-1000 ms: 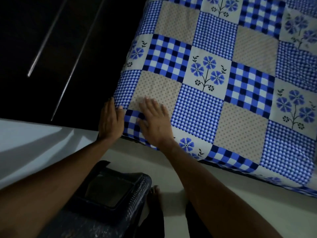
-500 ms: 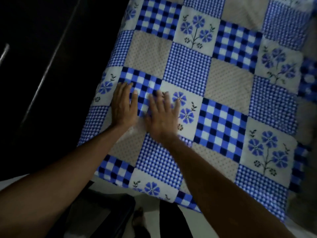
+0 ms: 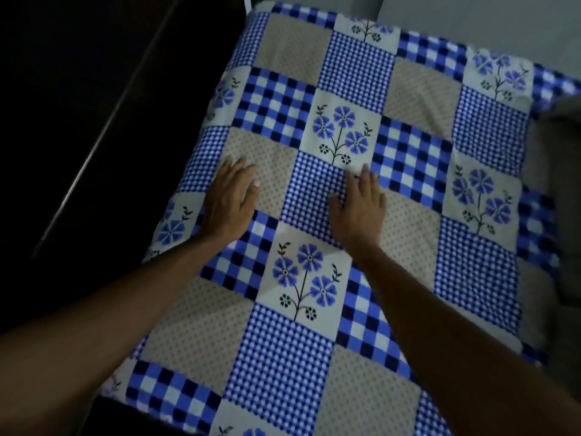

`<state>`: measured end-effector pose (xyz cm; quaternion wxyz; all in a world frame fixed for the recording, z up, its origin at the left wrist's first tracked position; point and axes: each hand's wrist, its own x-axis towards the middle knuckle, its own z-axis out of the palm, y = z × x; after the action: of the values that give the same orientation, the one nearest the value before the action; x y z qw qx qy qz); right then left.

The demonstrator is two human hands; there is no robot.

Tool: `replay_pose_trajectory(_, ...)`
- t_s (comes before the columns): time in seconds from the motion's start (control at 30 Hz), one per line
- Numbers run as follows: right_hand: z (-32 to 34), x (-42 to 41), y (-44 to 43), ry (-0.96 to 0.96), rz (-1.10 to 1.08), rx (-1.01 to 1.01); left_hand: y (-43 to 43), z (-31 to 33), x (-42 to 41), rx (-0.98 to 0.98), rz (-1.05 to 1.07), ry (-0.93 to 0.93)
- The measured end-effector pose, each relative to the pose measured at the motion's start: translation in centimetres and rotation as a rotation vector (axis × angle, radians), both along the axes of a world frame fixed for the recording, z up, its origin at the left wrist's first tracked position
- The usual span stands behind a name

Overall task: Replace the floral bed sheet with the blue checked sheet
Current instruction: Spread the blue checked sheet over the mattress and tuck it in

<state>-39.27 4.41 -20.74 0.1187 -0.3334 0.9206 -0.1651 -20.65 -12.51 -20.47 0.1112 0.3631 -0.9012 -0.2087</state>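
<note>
The only view, a wide-angle head camera, looks forward and steeply down along the blue checked sheet (image 3: pixel 279 357) from its near end, close enough that the left hand (image 3: pixel 231 202) and right hand (image 3: pixel 360 212) sit mid-frame

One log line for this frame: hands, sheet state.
left hand: flat on sheet, fingers straight | right hand: flat on sheet, fingers straight | sheet: spread over bed | step: likely smoothing

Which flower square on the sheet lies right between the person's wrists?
The flower square just behind the left hand and right hand, which lie flat on the blue checked sheet. The others lie beyond the hands or at the sheet's edges.
</note>
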Motion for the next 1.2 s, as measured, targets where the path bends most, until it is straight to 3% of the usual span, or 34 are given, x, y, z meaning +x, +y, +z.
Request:
replay_pose_trajectory(0.1,-0.9,-2.2,-2.1,-0.021,-0.100,0.132,-2.1,-0.5,-2.9,-0.024,-0.159,-0.012)
replay_pose_trajectory(0.2,-1.7,-0.8,-6.8,0.056,0.024,0.186,-5.0,-1.2,-5.6,-0.093,-0.316,-0.051)
replay_pose_trajectory(0.37,-1.8,4.3,-15.0,0.055,0.520,0.135,-12.2,-3.1,-5.0,-0.139,-0.090,-0.218)
replay_pose_trajectory(0.47,-1.0,3.7,-17.3,-0.048,0.644,0.043,-14.9,-3.6,-4.5,-0.010,0.069,-0.170)
replay_pose_trajectory(0.53,-0.2,1.5,-17.4,-0.037,0.530,-0.130,-15.5,-3.2,-5.7,0.110,0.242,-0.071)
replay_pose_trajectory(0.6,-0.1,-1.7,-16.4,0.050,0.229,-0.219,-15.4,-2.5,-7.3,0.043,0.212,-0.003)
replay_pose_trajectory(0.7,-0.6,-7.0,-13.7,0.065,-0.199,-0.071,-14.7,-1.6,-10.2,-0.137,-0.030,-0.019)
replay_pose_trajectory(0.8,-1.4,-9.0,-13.1,0.029,-0.304,0.102,-13.9,-1.5,-13.6,-0.181,-0.276,-0.073)
replay_pose_trajectory(0.87,-1.9,-8.6,-14.8,0.066,-0.233,0.136,-13.8,-1.9,-15.3,-0.189,-0.366,-0.153)
replay_pose_trajectory(1.03,-2.2,-6.2,-20.8,0.111,0.130,0.116,-17.7,-3.4,-15.1,-0.300,-0.255,-0.300)
replay_pose_trajectory(1.13,-1.7,-6.6,-22.5,0.066,0.360,0.076,-21.9,-3.9,-15.3,-0.184,-0.051,-0.311)
replay_pose_trajectory(1.2,-1.3,-8.3,-22.3,0.037,0.400,-0.041,-23.8,-4.1,-15.6,0.006,0.174,-0.219)
